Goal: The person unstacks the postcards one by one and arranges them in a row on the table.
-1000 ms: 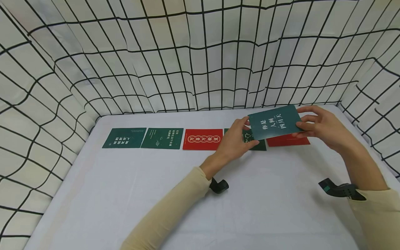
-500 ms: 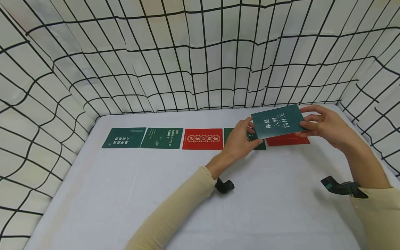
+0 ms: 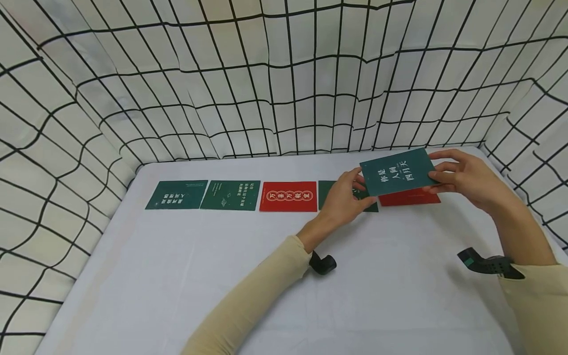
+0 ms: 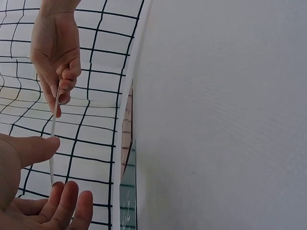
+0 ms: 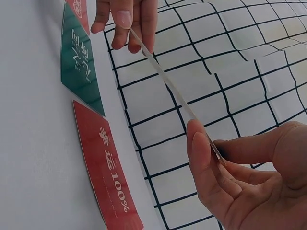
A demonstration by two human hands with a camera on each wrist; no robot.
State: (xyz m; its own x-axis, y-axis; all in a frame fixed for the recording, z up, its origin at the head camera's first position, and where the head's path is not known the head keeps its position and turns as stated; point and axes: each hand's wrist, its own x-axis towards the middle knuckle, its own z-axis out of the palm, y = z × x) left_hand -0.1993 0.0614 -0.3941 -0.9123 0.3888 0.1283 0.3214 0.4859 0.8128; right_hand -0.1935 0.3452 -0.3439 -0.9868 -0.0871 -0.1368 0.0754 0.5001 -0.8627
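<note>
A dark green postcard [image 3: 395, 173] with white Chinese characters is held up, tilted, above the right end of a row of cards. My right hand [image 3: 466, 180] pinches its right edge between thumb and fingers. At the left edge, my left hand [image 3: 343, 199] holds it with the thumb at the near corner and fingers behind the far one. Both wrist views show the postcard [image 5: 168, 84] edge-on, clear of the table. Beneath it lie a red card [image 3: 412, 198] and a green card [image 3: 326, 190], both partly covered from the head view.
Left of my hands lie a red card [image 3: 288, 196] with a band of ringed characters, a green card [image 3: 230, 195] and a darker green card [image 3: 176, 195]. They line the far side of a white-covered table [image 3: 177, 276]. Black netting [image 3: 293, 84] encloses the back and sides.
Both hands have shifted slightly to the right together with the green postcard, which stays at about the same tilt. The cards on the table have not moved.
</note>
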